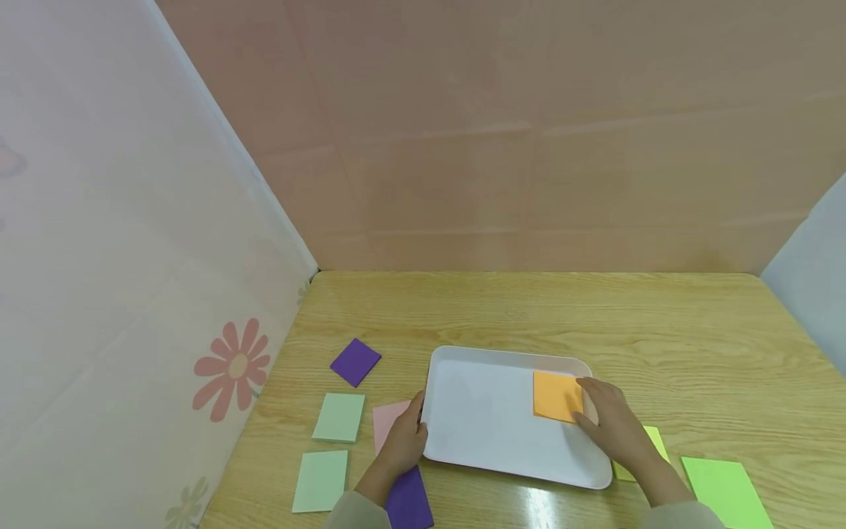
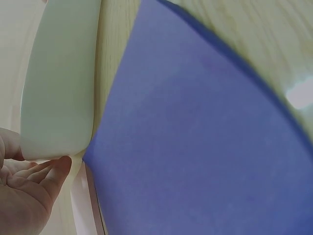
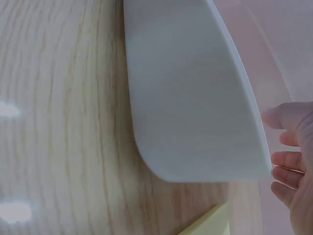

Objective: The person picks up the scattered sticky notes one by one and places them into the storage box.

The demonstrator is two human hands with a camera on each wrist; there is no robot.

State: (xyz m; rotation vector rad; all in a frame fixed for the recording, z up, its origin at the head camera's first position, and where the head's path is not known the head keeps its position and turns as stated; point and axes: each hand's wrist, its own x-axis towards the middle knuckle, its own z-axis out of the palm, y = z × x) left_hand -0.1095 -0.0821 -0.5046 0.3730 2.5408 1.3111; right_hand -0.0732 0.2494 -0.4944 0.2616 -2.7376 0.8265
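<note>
A white rectangular tray (image 1: 485,419) lies on the wooden table, with an orange sticky note pad (image 1: 555,397) inside near its right end. My left hand (image 1: 402,441) grips the tray's left rim, thumb inside and fingers outside. In the left wrist view, the fingertips (image 2: 62,164) meet the tray wall (image 2: 58,83). My right hand (image 1: 611,422) reaches over the tray's right rim, thumb and fingers spread apart at the orange pad's right edge. The right wrist view shows its loosely bent fingers beyond the tray rim (image 3: 247,88); the pad is hidden there.
Left of the tray are a small purple pad (image 1: 355,362), two pale green pads (image 1: 339,417), a partly covered pink pad (image 1: 386,420) and a larger purple pad (image 1: 410,501). To the right lie a yellow pad (image 1: 656,441) and a bright green pad (image 1: 725,488). Cloth walls surround the table.
</note>
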